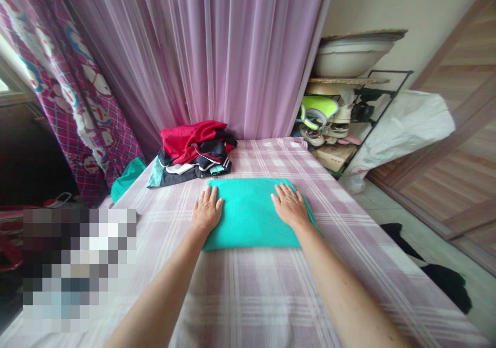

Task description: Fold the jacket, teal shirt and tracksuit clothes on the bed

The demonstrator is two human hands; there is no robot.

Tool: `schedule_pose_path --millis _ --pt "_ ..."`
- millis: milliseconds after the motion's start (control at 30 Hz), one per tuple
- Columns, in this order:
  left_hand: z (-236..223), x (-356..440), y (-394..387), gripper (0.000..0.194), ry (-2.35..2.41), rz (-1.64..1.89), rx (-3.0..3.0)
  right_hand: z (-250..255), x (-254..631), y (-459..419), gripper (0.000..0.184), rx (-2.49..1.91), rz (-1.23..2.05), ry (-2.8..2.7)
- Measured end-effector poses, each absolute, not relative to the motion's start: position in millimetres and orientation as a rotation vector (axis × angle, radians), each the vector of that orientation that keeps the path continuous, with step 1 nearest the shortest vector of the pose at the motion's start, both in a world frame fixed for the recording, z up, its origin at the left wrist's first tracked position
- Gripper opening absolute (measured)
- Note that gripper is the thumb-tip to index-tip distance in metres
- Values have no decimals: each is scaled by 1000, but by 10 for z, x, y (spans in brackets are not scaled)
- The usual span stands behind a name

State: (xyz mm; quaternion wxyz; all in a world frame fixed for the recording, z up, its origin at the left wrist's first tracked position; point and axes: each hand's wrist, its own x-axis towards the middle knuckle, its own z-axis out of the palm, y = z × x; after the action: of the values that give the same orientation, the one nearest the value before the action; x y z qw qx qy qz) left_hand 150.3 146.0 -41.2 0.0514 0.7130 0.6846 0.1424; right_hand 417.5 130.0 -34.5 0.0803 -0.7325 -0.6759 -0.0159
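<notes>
A folded teal cloth (248, 211) lies flat on a bed covered with a pink checked sheet (271, 286). My left hand (207, 211) rests palm down on the cloth's left edge, fingers stretched out. Flat on the right part of the cloth lies my right hand (289, 206), fingers spread too. Neither hand holds anything. Behind the cloth, near the curtain, sits a pile of red, black and white clothes (194, 151).
A pink sheer curtain (217, 53) hangs behind the bed. A rack with shoes (329, 123) and a basin stands at the right, beside a white bag (403, 125). Dark clothing (442, 281) lies on the floor at the right. Another teal piece (127, 180) hangs off the bed's left edge.
</notes>
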Motion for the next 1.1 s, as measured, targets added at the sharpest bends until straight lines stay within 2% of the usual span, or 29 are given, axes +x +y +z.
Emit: schedule_pose_path --millis 167,333,500,633,833,933,1100 --pt "-544 1398 1344 60 2026 641 2174 -363 4191 1051 59 -2285 -92 -1754" --pt "-554 1375 1191 61 2067 870 1935 -346 4183 870 68 -2407 -48 -1447" --pt "-289 1331 1182 56 2003 935 1746 -188 4275 922 52 -2293 57 -1496" --pt "-174 1112 1108 57 1930 1076 1797 -161 4272 930 51 -2102 79 -1577" --pt "-257 850 814 52 2141 831 1914 -269 4045 742 52 -2173 -2 -1655" --pt "-68 1022 820 50 2210 762 2081 -84 3860 787 51 -2029 -122 -1700" --pt "289 1490 1170 47 2114 661 2429 358 3318 1140 50 -1635 -133 -1856"
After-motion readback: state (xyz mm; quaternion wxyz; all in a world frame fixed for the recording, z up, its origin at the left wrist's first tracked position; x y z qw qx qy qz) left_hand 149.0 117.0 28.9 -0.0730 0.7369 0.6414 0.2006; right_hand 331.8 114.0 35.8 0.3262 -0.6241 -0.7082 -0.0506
